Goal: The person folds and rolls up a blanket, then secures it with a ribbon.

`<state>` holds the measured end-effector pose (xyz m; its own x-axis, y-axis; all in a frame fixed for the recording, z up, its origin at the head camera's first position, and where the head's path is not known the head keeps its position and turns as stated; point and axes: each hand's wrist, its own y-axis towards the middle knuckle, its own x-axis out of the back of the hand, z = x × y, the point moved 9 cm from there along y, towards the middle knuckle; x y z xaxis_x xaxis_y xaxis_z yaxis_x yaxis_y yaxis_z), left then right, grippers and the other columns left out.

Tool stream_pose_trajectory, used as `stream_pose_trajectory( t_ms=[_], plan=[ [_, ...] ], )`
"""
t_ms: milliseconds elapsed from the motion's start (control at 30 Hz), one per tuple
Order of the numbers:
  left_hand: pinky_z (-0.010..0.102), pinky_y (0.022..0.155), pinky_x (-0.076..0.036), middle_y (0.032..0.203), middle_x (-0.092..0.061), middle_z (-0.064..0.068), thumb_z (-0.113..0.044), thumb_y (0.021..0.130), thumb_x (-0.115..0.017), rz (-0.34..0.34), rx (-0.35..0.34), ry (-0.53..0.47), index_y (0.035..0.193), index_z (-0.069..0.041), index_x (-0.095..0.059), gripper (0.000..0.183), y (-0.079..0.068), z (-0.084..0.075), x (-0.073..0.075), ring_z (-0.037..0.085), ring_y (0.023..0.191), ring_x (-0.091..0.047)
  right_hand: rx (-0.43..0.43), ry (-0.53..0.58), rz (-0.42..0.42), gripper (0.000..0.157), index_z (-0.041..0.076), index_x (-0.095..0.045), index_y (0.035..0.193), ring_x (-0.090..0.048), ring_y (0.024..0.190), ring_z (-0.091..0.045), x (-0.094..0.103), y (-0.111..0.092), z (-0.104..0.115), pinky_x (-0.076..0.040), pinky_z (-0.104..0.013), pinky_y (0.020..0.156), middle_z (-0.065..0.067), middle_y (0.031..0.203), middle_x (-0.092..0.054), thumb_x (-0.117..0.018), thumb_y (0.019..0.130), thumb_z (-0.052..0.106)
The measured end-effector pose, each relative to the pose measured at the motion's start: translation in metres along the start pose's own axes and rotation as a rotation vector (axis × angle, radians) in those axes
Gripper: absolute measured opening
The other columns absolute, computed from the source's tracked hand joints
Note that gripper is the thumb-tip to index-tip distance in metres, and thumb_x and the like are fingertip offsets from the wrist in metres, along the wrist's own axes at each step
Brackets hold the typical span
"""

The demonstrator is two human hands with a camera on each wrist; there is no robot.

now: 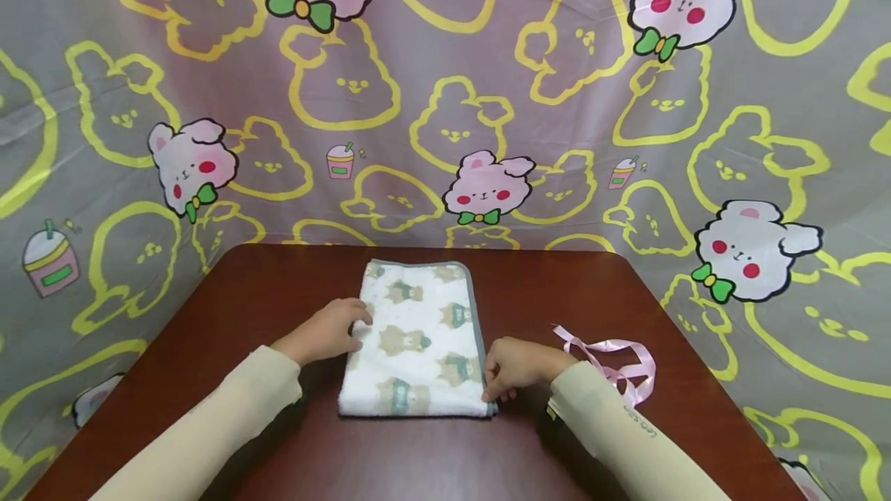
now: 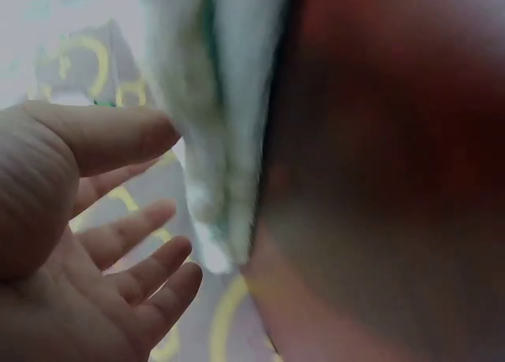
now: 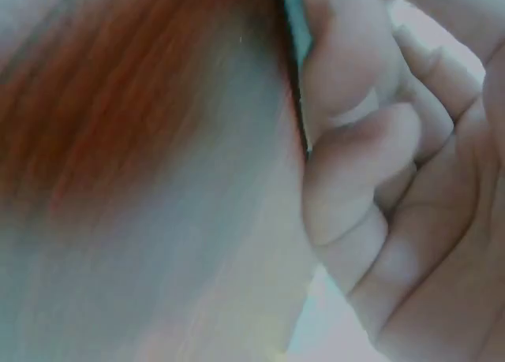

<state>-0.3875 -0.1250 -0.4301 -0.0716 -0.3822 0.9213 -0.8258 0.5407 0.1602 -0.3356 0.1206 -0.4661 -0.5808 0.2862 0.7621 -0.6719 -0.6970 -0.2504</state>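
A folded white towel (image 1: 418,339) with a brown bear print and grey edging lies flat on the table. At its left side is my left hand (image 1: 332,328), fingers loosely bent against the edge. The left wrist view shows that hand (image 2: 87,228) with its fingers spread and apart, the thumb by the blurred towel (image 2: 229,125). My right hand (image 1: 518,368) pinches the towel's near right corner. In the right wrist view the curled fingers of the right hand (image 3: 394,149) hold the grey edging (image 3: 296,39); part of the grip is hidden.
A pink ribbon (image 1: 643,368) lies in loose loops on the table, right of the right hand and partly behind the sleeve. The dark red wooden table (image 1: 299,277) reaches back to a grey cartoon-print curtain (image 1: 418,145) that stands behind and at both sides.
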Motion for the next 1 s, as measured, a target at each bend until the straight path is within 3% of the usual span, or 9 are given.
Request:
stream_pose_trajectory(
  t_ms=[167, 367, 467, 600, 833, 1000],
  plan=[
    [0.029, 0.071, -0.045, 0.082, -0.061, -0.009, -0.004, 0.068, -0.068, -0.014, -0.206, 0.096, 0.08, -0.017, -0.069, 0.018, -0.033, -0.046, 0.001, 0.009, 0.079, -0.054, 0.103, -0.022, -0.106, 0.017, 0.021, -0.064, 0.069, -0.053, 0.056, -0.004, 0.009, 0.002, 0.019, -0.046, -0.023, 0.049, 0.011, 0.061, -0.058, -0.08, 0.064, 0.017],
    [0.022, 0.059, -0.045, 0.073, -0.057, -0.013, -0.003, 0.074, -0.065, 0.035, -0.284, 0.071, 0.075, -0.019, -0.068, 0.016, -0.061, -0.075, -0.001, 0.001, 0.067, -0.053, 0.224, -0.102, -0.167, 0.022, 0.02, -0.065, 0.075, -0.054, 0.062, -0.001, 0.003, -0.008, 0.041, -0.045, -0.018, 0.055, 0.014, 0.07, -0.059, -0.079, 0.063, 0.008],
    [0.023, 0.061, -0.046, 0.078, -0.059, -0.013, -0.011, 0.076, -0.067, 0.062, -0.293, 0.063, 0.081, -0.018, -0.069, 0.009, -0.072, -0.081, -0.003, 0.001, 0.071, -0.054, 0.293, -0.141, -0.207, 0.019, 0.018, -0.066, 0.076, -0.056, 0.065, -0.002, 0.0, -0.015, 0.052, -0.046, -0.017, 0.058, 0.013, 0.073, -0.06, -0.078, 0.065, 0.008],
    [0.027, 0.062, -0.047, 0.084, -0.061, -0.013, -0.018, 0.075, -0.07, 0.069, -0.297, 0.115, 0.088, -0.018, -0.068, 0.013, -0.08, -0.083, -0.003, 0.001, 0.073, -0.054, 0.377, -0.21, -0.238, 0.021, 0.015, -0.067, 0.084, -0.057, 0.073, -0.003, -0.002, -0.02, 0.064, -0.047, -0.018, 0.064, 0.01, 0.081, -0.06, -0.077, 0.066, 0.012],
    [0.027, 0.054, -0.042, 0.076, -0.06, -0.013, -0.022, 0.071, -0.073, 0.114, -0.244, 0.164, 0.089, -0.019, -0.067, 0.019, -0.085, -0.077, -0.012, 0.0, 0.061, -0.047, 0.379, -0.395, -0.217, 0.035, 0.015, -0.064, 0.097, -0.052, 0.079, -0.001, -0.012, -0.022, 0.061, -0.041, -0.013, 0.069, 0.01, 0.092, -0.058, -0.077, 0.067, 0.027],
    [0.027, 0.049, -0.039, 0.066, -0.054, -0.015, -0.022, 0.068, -0.076, 0.122, -0.277, 0.179, 0.08, -0.021, -0.064, 0.017, -0.087, -0.08, -0.021, 0.001, 0.056, -0.044, 0.399, -0.51, -0.254, 0.035, 0.016, -0.063, 0.096, -0.051, 0.08, 0.0, -0.021, -0.03, 0.06, -0.041, -0.016, 0.071, 0.01, 0.091, -0.057, -0.077, 0.066, 0.028]
  ],
)
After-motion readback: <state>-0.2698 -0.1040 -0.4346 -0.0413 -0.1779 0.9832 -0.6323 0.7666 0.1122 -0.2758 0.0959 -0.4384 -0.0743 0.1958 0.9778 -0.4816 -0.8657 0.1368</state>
